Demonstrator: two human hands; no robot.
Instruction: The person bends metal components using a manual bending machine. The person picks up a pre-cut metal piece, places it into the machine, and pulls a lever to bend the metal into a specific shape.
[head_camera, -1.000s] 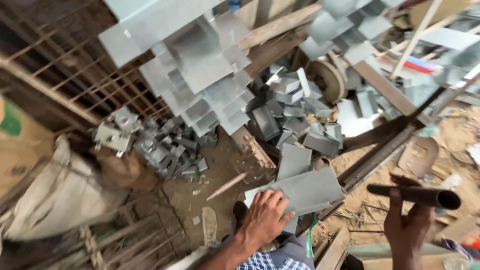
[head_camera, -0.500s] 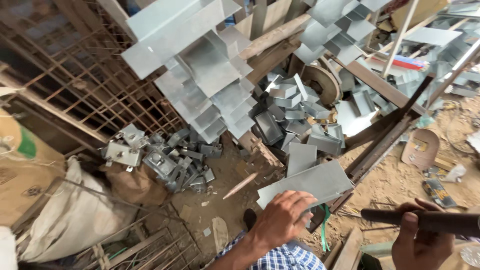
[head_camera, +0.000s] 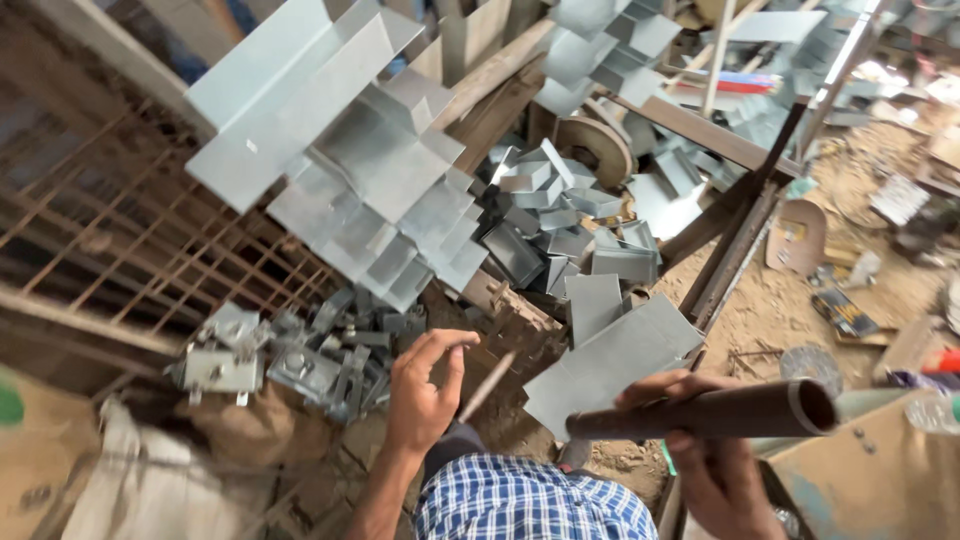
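My right hand (head_camera: 715, 460) sits at the lower right of the frame with its fingers clamped round a rusty brown pipe (head_camera: 700, 412). The pipe's long axis runs nearly level across the frame, open end (head_camera: 808, 403) pointing right, the other end reaching left toward the middle. Right below and behind that end lies a flat galvanized sheet piece (head_camera: 610, 360) on the dirt floor (head_camera: 760, 310), so the pipe hangs just over its lower edge.

My left hand (head_camera: 425, 390) is lower centre, wrist bent up, palm facing away, fingers apart and loosely curled, holding nothing as far as I can see. The index is stretched out to the right, toward a thin stick (head_camera: 487, 385) lying just beside it. That sheet piece is right of the left hand, past the stick, so the right hand with the pipe is the nearer one.

Left of my left hand there's a heap of small grey brackets (head_camera: 290, 360), and a stack of bent sheet channels (head_camera: 350, 170) fills the upper left.
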